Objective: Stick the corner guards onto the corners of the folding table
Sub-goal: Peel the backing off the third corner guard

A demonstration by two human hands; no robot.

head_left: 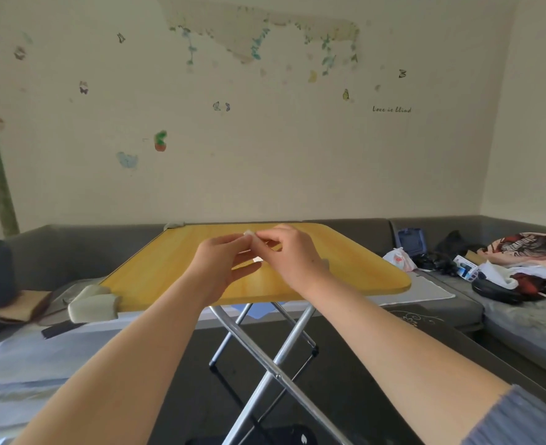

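Guards are on two corners of the yellow wood-grain folding table so far: a chunky pale foam corner guard wraps its near left corner, its long side running along the near edge, and another pale one sits on the far left corner. Both right corners look bare, so I'd say about halfway done. Above the middle of the table, the left hand and right hand are together, fingertips pinching a small whitish piece. Too small to tell for sure, but my guess is it's the adhesive backing or a sticky tab for the next guard, and I can't make out which way it points. Under the table are crossed silver metal legs. Behind it runs a grey sofa, and off to the table's right there's a pile of clothes and bags.
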